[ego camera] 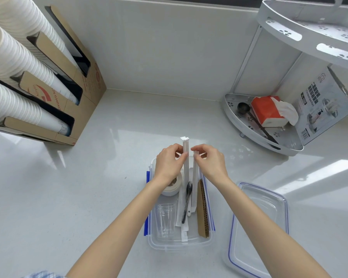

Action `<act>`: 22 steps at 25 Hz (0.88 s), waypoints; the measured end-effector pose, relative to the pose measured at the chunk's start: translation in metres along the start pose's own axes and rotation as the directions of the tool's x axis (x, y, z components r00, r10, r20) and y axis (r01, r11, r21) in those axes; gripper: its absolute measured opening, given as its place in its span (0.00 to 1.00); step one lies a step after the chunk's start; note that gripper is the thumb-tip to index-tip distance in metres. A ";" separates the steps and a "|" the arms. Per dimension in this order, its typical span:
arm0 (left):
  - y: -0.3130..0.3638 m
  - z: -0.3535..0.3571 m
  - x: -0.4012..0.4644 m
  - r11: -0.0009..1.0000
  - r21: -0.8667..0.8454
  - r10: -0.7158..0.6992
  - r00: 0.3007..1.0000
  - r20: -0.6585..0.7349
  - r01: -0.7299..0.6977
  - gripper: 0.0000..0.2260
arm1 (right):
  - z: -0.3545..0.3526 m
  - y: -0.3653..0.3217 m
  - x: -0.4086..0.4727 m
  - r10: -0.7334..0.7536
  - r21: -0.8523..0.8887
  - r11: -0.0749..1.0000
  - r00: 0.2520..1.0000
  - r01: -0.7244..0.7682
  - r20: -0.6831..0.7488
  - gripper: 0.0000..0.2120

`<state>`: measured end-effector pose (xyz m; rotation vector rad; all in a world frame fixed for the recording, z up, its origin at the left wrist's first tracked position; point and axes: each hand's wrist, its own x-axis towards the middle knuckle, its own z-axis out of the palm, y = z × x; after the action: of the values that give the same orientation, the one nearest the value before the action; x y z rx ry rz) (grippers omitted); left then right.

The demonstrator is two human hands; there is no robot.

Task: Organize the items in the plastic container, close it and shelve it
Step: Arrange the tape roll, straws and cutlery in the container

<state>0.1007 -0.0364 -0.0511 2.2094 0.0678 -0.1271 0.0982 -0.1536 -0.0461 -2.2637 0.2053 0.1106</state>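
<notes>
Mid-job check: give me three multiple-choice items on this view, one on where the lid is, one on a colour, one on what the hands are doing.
1. Where is the lid?
A. On the counter, right of the plastic container
B. Snapped on the container
C. On the corner rack

2. What colour is the tissue pack on the corner rack?
A. Green
B. Orange-red
C. Black

3. What are the hands doing?
A. Both lie flat on the counter
B. Both press on the lid
C. Left hand and right hand each pinch a white paper-wrapped stick

Answers:
1 A, the lid lies apart on the counter and the container is open.
2 B, the wrapper is orange-red with white tissue showing.
3 C, fingertips close on the sticks above the container's far end.
</notes>
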 end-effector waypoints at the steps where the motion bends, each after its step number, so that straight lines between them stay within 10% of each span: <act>1: 0.002 -0.002 -0.002 0.999 -0.043 -0.005 1.000 -0.009 0.004 0.08 | -0.002 -0.002 -0.001 -0.007 0.032 0.999 1.000 0.007 -0.014 0.11; 10: 0.023 -0.026 -0.008 0.949 -0.314 -0.021 0.990 -0.140 -0.024 0.09 | -0.029 -0.025 -0.012 -0.051 0.211 0.975 0.993 0.073 -0.110 0.10; 22: -0.004 -0.017 -0.056 0.947 -0.301 -0.075 0.987 0.141 0.115 0.11 | -0.001 -0.019 -0.035 -0.059 0.284 0.957 0.998 0.064 -0.023 0.05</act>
<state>0.0456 -0.0208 -0.0381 1.8805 0.1155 -0.2916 0.0669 -0.1387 -0.0258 -1.9814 0.1477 0.0291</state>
